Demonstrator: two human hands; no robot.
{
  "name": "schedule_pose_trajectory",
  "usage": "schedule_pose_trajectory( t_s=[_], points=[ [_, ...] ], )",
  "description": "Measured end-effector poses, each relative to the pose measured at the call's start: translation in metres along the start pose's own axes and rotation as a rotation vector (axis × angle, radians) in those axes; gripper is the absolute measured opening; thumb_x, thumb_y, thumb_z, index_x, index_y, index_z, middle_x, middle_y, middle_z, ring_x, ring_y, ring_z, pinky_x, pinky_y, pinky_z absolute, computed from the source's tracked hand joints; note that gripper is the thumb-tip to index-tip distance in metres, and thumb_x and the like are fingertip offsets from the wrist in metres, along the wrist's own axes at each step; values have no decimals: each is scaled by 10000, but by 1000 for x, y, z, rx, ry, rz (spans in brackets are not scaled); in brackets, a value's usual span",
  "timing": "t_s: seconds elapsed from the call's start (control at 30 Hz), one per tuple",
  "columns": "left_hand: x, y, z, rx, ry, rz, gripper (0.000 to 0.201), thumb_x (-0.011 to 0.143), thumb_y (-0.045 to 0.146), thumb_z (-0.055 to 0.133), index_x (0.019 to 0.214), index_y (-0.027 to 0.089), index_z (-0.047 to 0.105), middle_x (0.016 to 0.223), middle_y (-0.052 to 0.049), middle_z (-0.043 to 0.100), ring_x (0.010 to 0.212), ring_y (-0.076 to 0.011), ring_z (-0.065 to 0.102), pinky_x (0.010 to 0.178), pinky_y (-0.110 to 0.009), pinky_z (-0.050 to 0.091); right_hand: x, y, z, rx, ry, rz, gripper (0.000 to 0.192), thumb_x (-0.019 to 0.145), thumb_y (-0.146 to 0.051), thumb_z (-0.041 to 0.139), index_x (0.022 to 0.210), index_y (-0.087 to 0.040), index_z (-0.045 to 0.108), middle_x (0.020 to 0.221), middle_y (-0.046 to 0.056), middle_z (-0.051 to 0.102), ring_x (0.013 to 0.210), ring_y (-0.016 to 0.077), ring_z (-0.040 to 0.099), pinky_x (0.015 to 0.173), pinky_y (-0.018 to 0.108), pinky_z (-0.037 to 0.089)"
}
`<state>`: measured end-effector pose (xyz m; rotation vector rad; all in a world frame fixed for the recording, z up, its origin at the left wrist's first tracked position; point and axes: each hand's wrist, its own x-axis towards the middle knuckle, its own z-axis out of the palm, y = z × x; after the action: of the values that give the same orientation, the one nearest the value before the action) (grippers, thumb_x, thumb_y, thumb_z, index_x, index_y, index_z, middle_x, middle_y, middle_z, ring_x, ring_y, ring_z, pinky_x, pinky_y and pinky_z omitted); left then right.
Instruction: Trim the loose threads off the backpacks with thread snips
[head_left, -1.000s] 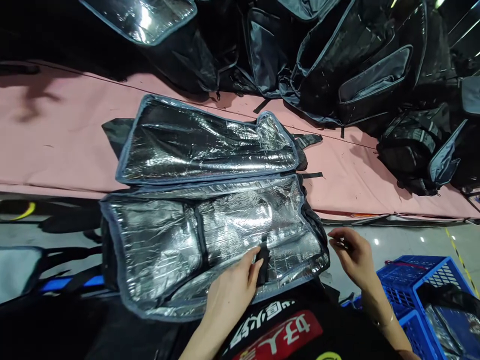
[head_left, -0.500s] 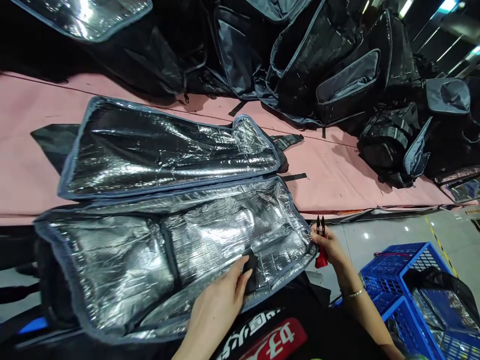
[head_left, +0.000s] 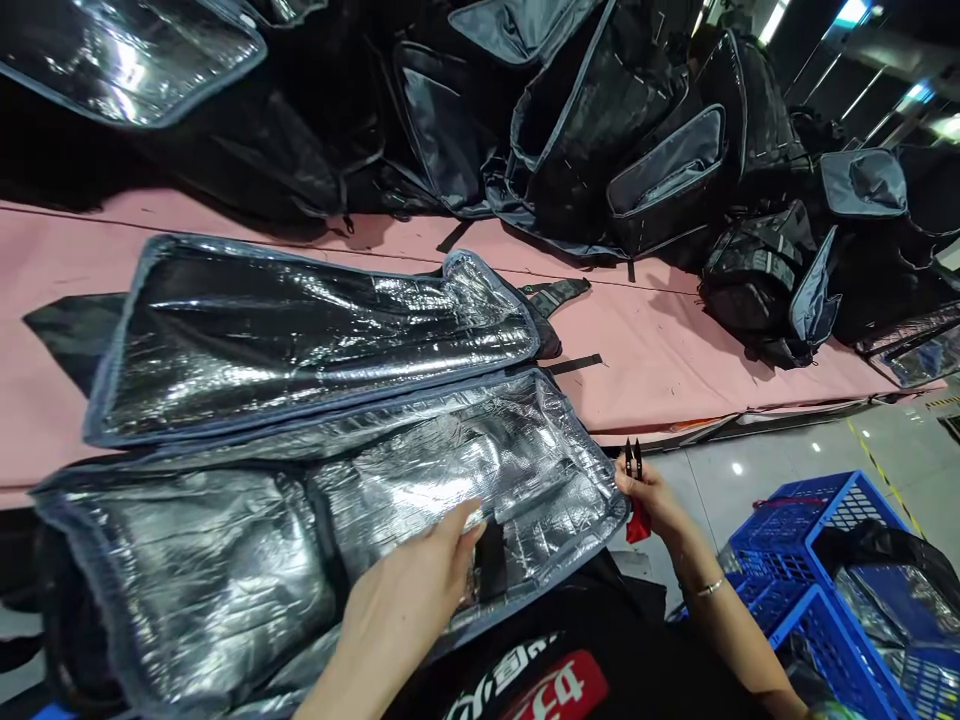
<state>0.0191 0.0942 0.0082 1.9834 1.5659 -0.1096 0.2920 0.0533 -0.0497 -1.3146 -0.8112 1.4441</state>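
Fingers of the left hand (head_left: pixel 405 600) press the foil-lined bag (head_left: pixel 315 500) beside a black strap (head_left: pixel 491 560); the right hand (head_left: pixel 656 495) grips red thread snips (head_left: pixel 636 490) at the bag's end.

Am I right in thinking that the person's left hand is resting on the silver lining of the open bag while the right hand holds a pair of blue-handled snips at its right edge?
Not quite: the snips have a red handle, not a blue one, as the head view shows. The rest holds: the left hand rests on the silver lining of the open bag, and the right hand holds the snips at its right edge.
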Motion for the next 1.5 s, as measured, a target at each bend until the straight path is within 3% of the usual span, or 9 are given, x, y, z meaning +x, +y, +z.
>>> schedule_pose_trajectory(
  t_s=[0.2, 0.4, 0.53, 0.63, 0.83, 0.93, 1.2, 1.33, 1.5],
  points=[
    [31, 12, -44, -453, 117, 129, 527, 753, 550, 433, 1108, 197, 599, 933, -83, 697, 785, -264, 634, 699, -345, 467, -12, -10, -3, -138, 45, -60, 292, 721, -431, 646, 757, -193, 482, 655, -46, 377, 559, 89, 330, 522, 214, 279],
    [61, 0, -62, -1359, 108, -104, 535, 669, 569, 622, 928, 102, 640, 865, -117, 681, 628, -158, 591, 557, -271, 485, -40, -32, -30, -217, 48, -20, 279, 775, -436, 602, 824, -194, 474, 623, -60, 320, 512, 79, 256, 477, 220, 208],
    [78, -13, -63, -1660, 151, -247, 380, 780, 447, 566, 753, 75, 642, 666, -92, 639, 511, -112, 542, 446, -213, 431, -43, -45, -52, -318, 260, -63, 317, 747, -478, 609, 799, -195, 475, 616, -58, 297, 504, 86, 239, 460, 226, 196],
    [83, -14, -63, -1697, 191, -225, 275, 755, 334, 613, 717, 62, 640, 608, -71, 610, 486, -101, 520, 432, -203, 416, -43, -58, -34, -458, 327, -139, 320, 728, -493, 617, 773, -197, 506, 623, -35, 368, 524, 105, 315, 472, 233, 264],
    [61, 11, -42, -1688, 314, -90, 357, 644, 434, 699, 715, 90, 635, 609, -33, 604, 505, -100, 498, 483, -221, 415, -29, -71, 74, -516, -23, -294, 242, 831, -407, 529, 745, -184, 564, 711, 15, 509, 635, 138, 439, 562, 243, 342],
    [48, 23, -20, -1621, 337, -22, 428, 638, 523, 667, 693, 99, 637, 622, -49, 624, 525, -116, 509, 518, -240, 422, 0, -63, 111, -513, 55, -363, 265, 819, -391, 526, 672, -173, 557, 647, -3, 493, 620, 131, 427, 576, 243, 341],
    [43, 33, 10, -1380, 335, 109, 496, 689, 619, 567, 651, 129, 637, 587, -51, 619, 558, -162, 535, 575, -278, 441, 21, -44, 116, -296, 249, -258, 391, 753, -510, 573, 606, -151, 630, 543, 2, 513, 520, 110, 430, 491, 230, 316],
    [49, 34, 11, -1367, 318, 111, 506, 685, 642, 552, 647, 141, 613, 570, -33, 597, 552, -161, 524, 571, -275, 433, 21, -47, 116, -62, 156, -74, 475, 686, -612, 607, 622, -141, 605, 418, -93, 251, 387, 42, 169, 385, 208, 126],
    [57, 27, 9, -1368, 317, 92, 491, 673, 637, 563, 640, 149, 590, 552, -23, 580, 541, -156, 512, 562, -275, 425, 27, -49, 125, 16, 123, -67, 485, 668, -611, 638, 671, -129, 583, 434, -109, 236, 390, 27, 137, 373, 199, 88]
  ],
)
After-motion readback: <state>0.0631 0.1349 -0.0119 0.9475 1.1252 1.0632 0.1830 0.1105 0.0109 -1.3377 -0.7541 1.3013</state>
